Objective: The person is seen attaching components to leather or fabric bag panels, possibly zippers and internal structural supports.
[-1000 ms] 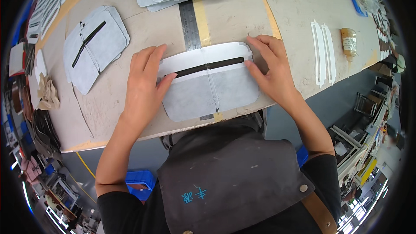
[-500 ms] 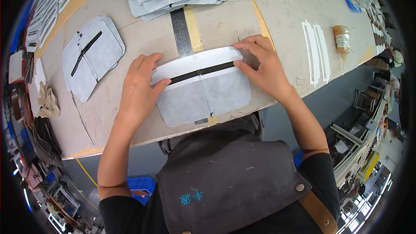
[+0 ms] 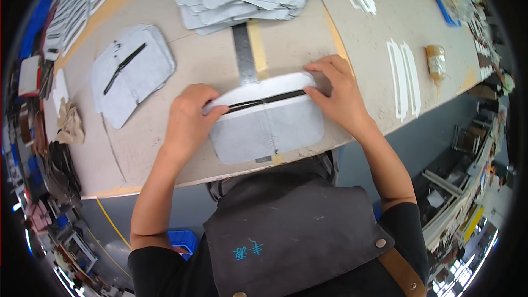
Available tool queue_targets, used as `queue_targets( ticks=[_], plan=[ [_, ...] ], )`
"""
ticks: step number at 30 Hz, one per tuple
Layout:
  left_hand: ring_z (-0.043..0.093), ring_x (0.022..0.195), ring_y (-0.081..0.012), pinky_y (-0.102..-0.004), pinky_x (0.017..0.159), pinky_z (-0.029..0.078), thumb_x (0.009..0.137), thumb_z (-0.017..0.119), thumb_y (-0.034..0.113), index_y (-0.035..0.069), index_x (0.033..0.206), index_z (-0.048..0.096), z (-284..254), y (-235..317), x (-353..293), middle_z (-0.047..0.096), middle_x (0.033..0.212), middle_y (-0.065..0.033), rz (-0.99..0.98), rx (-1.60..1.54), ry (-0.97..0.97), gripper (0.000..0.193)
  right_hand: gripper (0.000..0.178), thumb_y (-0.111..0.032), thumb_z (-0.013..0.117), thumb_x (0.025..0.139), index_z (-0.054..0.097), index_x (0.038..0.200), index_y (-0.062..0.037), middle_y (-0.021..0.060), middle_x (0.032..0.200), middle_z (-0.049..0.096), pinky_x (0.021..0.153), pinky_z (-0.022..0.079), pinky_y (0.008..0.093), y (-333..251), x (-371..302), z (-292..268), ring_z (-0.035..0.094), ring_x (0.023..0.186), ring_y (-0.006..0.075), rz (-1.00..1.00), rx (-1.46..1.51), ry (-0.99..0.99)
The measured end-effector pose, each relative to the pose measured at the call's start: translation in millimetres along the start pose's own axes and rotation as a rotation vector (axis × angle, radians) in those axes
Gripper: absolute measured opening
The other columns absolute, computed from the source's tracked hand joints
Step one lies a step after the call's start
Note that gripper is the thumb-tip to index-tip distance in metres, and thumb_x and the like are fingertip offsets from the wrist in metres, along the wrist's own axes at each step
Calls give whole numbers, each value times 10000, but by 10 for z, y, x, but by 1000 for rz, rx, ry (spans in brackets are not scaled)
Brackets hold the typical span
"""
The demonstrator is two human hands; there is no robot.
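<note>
In front of me lies a pale grey panel (image 3: 297, 118) with rounded corners. A long black slit or strip (image 3: 283, 96) crosses it, with a white band along its upper edge. My left hand (image 3: 190, 113) pinches the panel's left end between thumb and fingers, near that end of the black strip. At the upper right corner my right hand (image 3: 336, 91) grips it likewise, thumb below the white band and fingers on the far edge. Beneath the panel, a dark steel ruler (image 3: 243, 52) and a yellowish tape strip (image 3: 257, 49) run away from me.
A tall stack of grey panels (image 3: 242, 0) stands at the back. Left of my hands is a smaller pile (image 3: 135, 71). White strip frames (image 3: 404, 80) and an amber bottle (image 3: 435, 61) lie to the right. The table's near edge (image 3: 181, 182) runs just before my apron.
The whole scene has shifted slightly right in the picture. The panel's far edge bows up more, and both hands keep their hold on its ends.
</note>
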State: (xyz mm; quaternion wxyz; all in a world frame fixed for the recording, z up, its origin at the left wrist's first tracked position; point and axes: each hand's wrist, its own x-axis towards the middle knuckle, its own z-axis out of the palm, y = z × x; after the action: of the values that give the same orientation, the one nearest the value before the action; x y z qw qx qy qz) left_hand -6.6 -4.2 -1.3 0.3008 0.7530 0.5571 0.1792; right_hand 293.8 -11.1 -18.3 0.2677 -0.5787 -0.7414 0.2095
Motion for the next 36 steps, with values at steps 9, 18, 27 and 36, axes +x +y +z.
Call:
queue_targets(
  ticks=[9,18,27,36],
  plan=[
    [535,614,-127,-237,589,449,805,790,66,-27,862,691,-236,-226,-111,642,741,-69,-246,-577,341,147,131,-129,733,888,682,856,-13,-38,777,602,680,398,204,-218,323,-214,506,753,35,398,647,-87],
    [576,887,-301,-383,764,491,714,790,22,-5,984,686,-498,-738,20,628,929,-125,144,369,559,290,238,-253,704,913,667,907,-18,-26,814,589,708,422,235,-213,2056,-561,502,763,65,94,780,223],
    [618,777,-248,-333,670,505,776,744,-3,-26,877,698,-586,-844,-58,664,884,-111,43,87,505,113,267,-97,621,944,651,1195,-10,91,1122,667,889,485,284,31,1938,-350,620,1041,155,38,267,441],
    [554,646,-124,-250,610,444,832,746,42,-30,867,701,-875,-807,56,659,784,-38,-447,-458,337,91,187,-38,587,939,682,1100,-24,64,1009,668,824,514,290,-221,929,23,645,954,174,-25,514,227]
  ],
)
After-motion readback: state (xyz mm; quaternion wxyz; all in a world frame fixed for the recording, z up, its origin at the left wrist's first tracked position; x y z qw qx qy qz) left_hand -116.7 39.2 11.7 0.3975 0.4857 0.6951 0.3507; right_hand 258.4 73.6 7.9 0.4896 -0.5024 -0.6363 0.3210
